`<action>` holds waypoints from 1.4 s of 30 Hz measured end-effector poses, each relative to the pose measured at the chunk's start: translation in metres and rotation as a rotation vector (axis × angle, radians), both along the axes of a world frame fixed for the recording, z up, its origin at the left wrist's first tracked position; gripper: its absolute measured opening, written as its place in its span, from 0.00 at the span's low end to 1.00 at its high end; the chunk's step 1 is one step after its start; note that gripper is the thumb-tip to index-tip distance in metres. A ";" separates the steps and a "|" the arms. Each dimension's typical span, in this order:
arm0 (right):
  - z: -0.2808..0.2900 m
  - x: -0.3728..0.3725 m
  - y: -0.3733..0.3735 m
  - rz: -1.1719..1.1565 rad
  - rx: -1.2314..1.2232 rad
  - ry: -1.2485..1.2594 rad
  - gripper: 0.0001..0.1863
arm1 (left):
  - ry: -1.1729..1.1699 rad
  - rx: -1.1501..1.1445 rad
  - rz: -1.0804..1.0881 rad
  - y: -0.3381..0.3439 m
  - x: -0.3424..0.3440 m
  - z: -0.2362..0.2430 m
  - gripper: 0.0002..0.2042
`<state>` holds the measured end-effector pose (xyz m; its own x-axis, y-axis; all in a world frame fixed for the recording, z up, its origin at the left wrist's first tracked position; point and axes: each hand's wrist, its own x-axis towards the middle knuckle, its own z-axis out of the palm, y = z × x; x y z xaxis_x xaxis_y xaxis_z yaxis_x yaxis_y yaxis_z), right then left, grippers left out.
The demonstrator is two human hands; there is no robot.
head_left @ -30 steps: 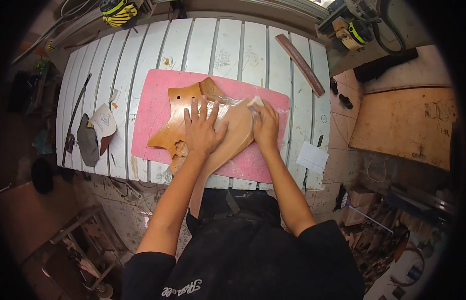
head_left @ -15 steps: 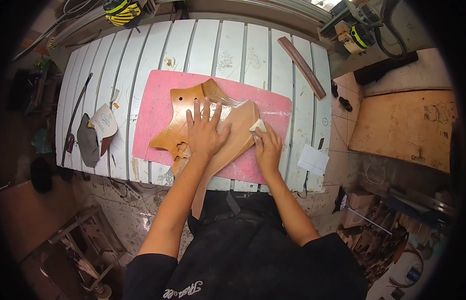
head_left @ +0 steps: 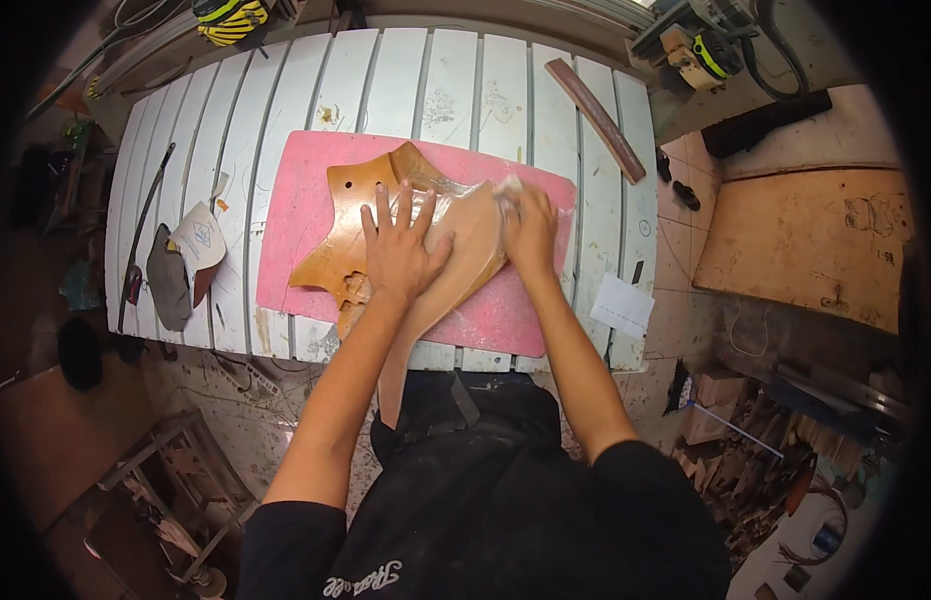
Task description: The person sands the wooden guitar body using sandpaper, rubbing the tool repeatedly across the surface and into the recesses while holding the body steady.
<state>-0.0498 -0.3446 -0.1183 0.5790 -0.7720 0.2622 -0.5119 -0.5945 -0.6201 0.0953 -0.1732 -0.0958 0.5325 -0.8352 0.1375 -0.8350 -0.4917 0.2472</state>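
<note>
With 12 o'clock pointing away from the person, the amber board [head_left: 336, 225] lies on the pink mat [head_left: 506, 325], mid-tabletop [head_left: 451, 75]. Tan section [head_left: 466, 245] overlaps it, broad end toward 1, narrow tail past the tabletop edge at 6, reaching the waist. Can't tell if tan is a separate piece.

Left hand [head_left: 398, 265]: grip spread, palm down across amber and tan, fingers toward 12. Round hole [head_left: 349, 185] at its 11, rough cutout [head_left: 356, 288] at its 8.

Right hand [head_left: 531, 235]: at about 3 from the left, by the tan's broad end. Grip pinching a pale pad [head_left: 508, 186] at its 11, fingers curled, blurred. Exact pad contact with the edge: can't tell.

Rest of tabletop, from its centre: brown bar [head_left: 596, 122] at 2, slanted; white sheet [head_left: 623, 305] at 4; grey-and-white cap [head_left: 169, 285] at 8; thin black rod [head_left: 151, 215] at 9, beyond the cap.

Off the tabletop: yellow-black tool [head_left: 231, 22] at 11, yellow-marked machine [head_left: 708, 58] at 2, sandals [head_left: 684, 193] and wood panel [head_left: 801, 250] at 3.
</note>
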 end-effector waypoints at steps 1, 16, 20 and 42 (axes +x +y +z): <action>-0.003 0.012 -0.009 -0.007 0.039 -0.032 0.16 | 0.000 0.003 0.002 0.002 0.002 -0.002 0.34; -0.001 -0.033 0.057 0.049 0.009 -0.039 0.14 | 0.072 0.014 -0.084 -0.021 0.025 -0.008 0.40; 0.005 -0.014 0.040 -0.009 0.052 -0.012 0.13 | 0.040 0.039 -0.120 -0.023 0.021 -0.008 0.41; -0.005 0.009 -0.001 -0.018 -0.005 -0.017 0.16 | 0.021 -0.003 -0.140 -0.031 0.021 -0.009 0.41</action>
